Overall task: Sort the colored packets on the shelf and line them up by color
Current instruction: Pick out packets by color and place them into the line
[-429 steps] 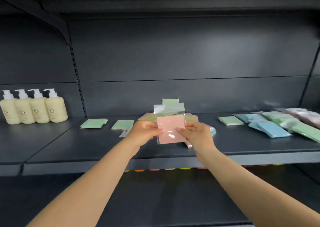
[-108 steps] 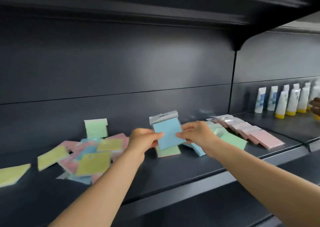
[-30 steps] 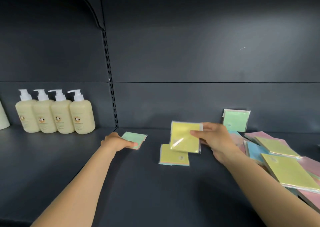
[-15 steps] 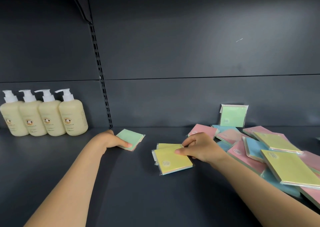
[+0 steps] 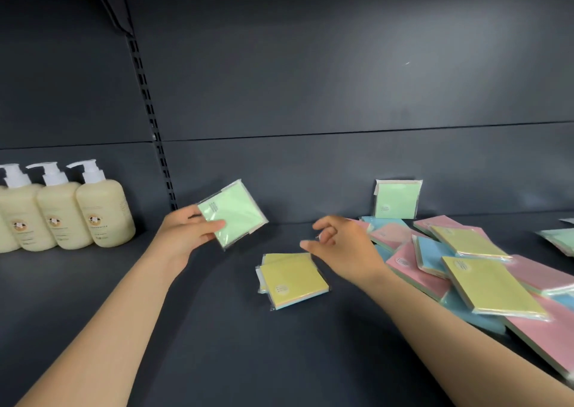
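Aloft, green packet tilted, left hand pinching.

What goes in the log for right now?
left hand: holds green plastic-wrapped packet | right hand: open above yellow packet stack

Pump bottles: leftmost cut by frame edge; pink packet cut at right edge; packet labels illegible.

I face a dark grey shelf with a matching back panel. A slotted upright runs down at left. Three cream pump bottles stand at the shelf's back-left corner. Soft light falls upper right.
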Available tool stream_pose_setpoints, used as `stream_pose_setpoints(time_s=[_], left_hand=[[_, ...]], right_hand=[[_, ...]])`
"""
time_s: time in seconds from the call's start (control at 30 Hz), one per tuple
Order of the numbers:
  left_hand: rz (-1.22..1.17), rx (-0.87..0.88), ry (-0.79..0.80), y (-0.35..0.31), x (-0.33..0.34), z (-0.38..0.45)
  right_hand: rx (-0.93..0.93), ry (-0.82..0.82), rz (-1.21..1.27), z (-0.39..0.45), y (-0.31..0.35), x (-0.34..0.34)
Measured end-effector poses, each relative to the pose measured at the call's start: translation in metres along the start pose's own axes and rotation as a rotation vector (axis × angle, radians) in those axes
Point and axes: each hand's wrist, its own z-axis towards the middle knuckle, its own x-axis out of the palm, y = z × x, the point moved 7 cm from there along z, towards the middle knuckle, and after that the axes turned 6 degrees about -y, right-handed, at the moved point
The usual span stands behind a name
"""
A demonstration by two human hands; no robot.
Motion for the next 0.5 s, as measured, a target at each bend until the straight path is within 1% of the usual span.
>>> stream_pose_setpoints(time_s=[0.07, 0.17, 0.23, 0.3, 0.4, 0.5], left_hand=[[-0.099, 0.015, 0.049, -0.009, 0.022, -0.012], [-0.241, 0.009, 0.127, -0.025, 0.066, -0.034], [-0.330, -0.004, 0.194, -0.037, 0.102, -0.049], [-0.351, -0.025, 0.258, -0.046, 0.139, -0.066], [-0.303, -0.060, 0.362, -0.051, 0.198, -0.094], [-0.232, -0.087, 0.413, -0.055, 0.251, -0.119]], right_hand=[[0.040, -0.033, 0.140, 0.000, 0.003, -0.006], [0.154, -0.012, 0.466, -0.005, 0.004, -0.016], [0.204, -0.018, 0.662, -0.010, 0.006, -0.032], [0.217, -0.056, 0.789, -0.015, 0.003, -0.060], [0.214, -0.135, 0.846, -0.020, -0.016, -0.112], [0.218, -0.173, 0.802, -0.023, -0.050, -0.167]])
